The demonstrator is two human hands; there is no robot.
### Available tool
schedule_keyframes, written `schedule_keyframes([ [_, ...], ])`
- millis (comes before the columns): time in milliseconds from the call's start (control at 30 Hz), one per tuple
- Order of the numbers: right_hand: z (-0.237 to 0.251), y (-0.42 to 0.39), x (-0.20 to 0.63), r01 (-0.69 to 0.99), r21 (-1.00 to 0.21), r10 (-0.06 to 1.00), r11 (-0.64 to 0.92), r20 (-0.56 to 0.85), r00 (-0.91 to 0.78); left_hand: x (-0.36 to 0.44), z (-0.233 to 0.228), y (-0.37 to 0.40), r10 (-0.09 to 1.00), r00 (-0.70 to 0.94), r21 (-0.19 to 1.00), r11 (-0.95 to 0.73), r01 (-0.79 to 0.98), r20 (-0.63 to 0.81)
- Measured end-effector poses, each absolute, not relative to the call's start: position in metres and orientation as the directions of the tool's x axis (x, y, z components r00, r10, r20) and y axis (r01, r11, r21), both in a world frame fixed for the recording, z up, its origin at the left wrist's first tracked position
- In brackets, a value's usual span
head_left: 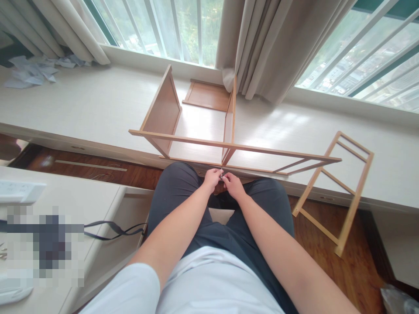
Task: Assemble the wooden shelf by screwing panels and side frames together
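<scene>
**Mia:** What are the hands holding?

**Ben:** A tiny shiny piece (222,175). It is too small to tell what it is. It sits right between the two hands, just above the knees, close under the low front bar of the wooden frame (229,146).

**Mia:** How is the left hand?

**Ben:** The left hand (212,178) has its fingers curled in and pinches the tiny piece at the tips.

**Mia:** And the right hand?

**Ben:** The right hand (233,184) is curled too. Its fingertips meet the left ones at the same tiny piece. The two hands touch each other there.

**Mia:** Where is the frame?

**Ben:** It stands on the long white ledge (81,104) under the window. It has two upright boards and long thin bars across the front.

**Mia:** What else is near?

**Ben:** A flat wooden panel (206,95) lies on the ledge behind the frame, next to the curtain (262,48). A side piece like a small ladder (340,192) leans on the ledge at the right, its foot on the dark wood floor. Crumpled paper (31,72) lies far off on the left. A dark strap (111,229) lies on the white desk at the left.
</scene>
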State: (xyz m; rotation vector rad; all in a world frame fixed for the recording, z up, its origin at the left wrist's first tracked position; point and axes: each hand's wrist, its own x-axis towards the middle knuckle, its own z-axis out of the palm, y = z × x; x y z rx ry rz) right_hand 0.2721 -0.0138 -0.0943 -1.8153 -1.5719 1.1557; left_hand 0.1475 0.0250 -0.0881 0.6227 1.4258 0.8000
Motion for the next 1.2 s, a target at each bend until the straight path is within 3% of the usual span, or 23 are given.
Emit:
schedule_keyframes([
  [1200,-0.111,-0.010,0.276,0.438,-0.832,0.915,-0.340,-0.401,-0.052,0.147,-0.089,0.024,0.799,-0.025,0.798,0.598,-0.075,-0.601],
])
